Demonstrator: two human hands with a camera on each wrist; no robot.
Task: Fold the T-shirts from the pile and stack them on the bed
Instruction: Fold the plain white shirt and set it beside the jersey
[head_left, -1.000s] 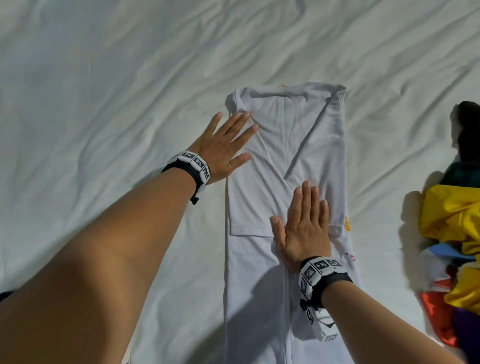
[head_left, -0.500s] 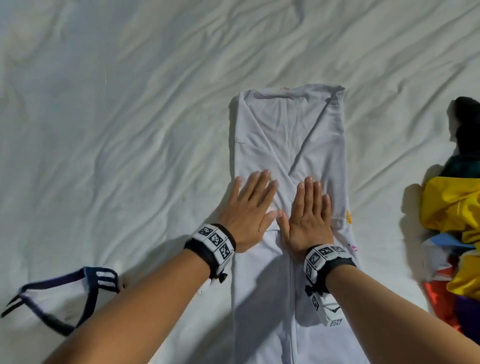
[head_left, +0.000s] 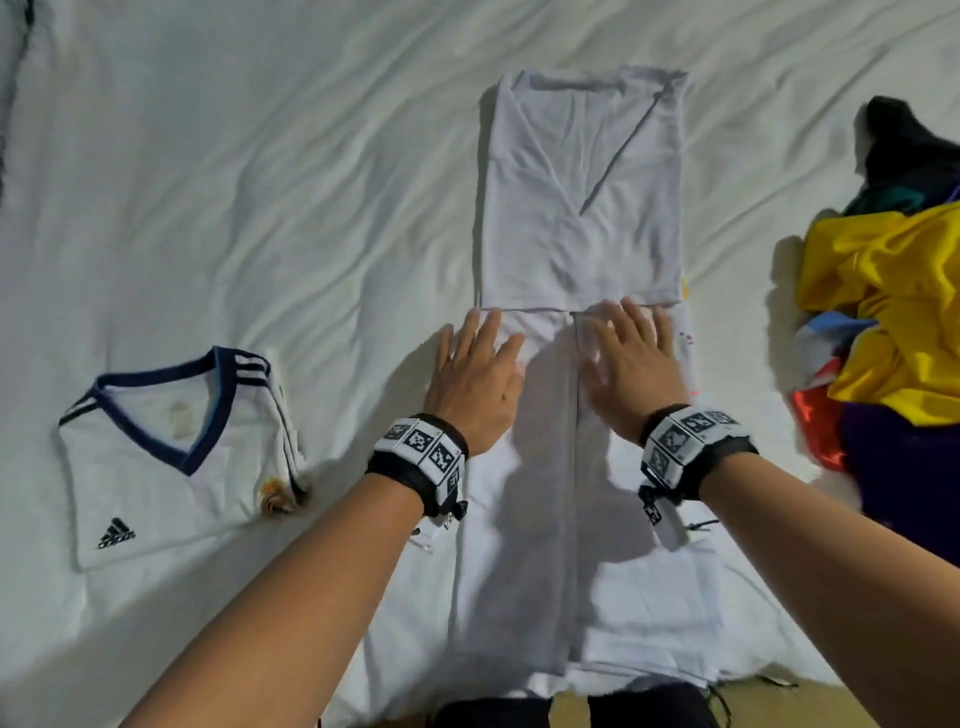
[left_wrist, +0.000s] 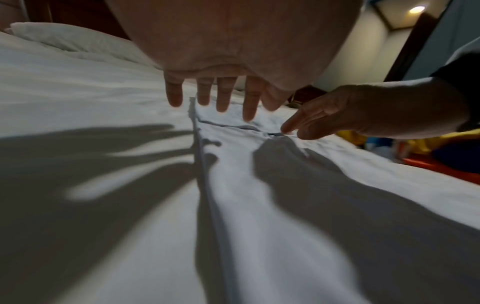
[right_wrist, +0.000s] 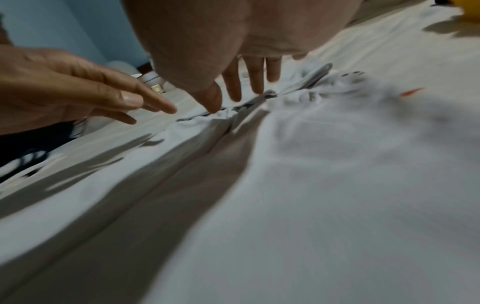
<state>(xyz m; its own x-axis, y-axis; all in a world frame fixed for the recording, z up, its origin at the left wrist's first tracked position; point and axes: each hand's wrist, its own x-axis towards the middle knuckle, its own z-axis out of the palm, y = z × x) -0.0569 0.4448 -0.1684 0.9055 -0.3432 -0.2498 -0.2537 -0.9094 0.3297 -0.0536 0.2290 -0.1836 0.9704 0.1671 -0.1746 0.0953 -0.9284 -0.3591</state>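
Observation:
A white T-shirt (head_left: 576, 218) lies in the middle of the bed (head_left: 260, 182), folded lengthwise into a narrow strip with both sleeves turned in. My left hand (head_left: 478, 364) and right hand (head_left: 631, 353) lie side by side on its lower half, just below the sleeve hems, with the fingers straight and slightly spread. The left wrist view shows my left fingers (left_wrist: 223, 96) low over the shirt's left edge and the right hand (left_wrist: 337, 117) beside them. Neither hand grips fabric. A folded white jersey (head_left: 176, 457) with a navy V-collar lies at the left.
A pile of unfolded clothes (head_left: 893, 312), yellow, red, purple and black, sits at the bed's right side. The bed's near edge (head_left: 769, 680) runs along the bottom, with the shirt's hem just above it. A pillow (left_wrist: 64, 39) lies at the far end.
My left hand left the shirt's upper left edge and came down beside the right. Both hands then slid toward me, below the sleeve hems. The folded jersey came into view.

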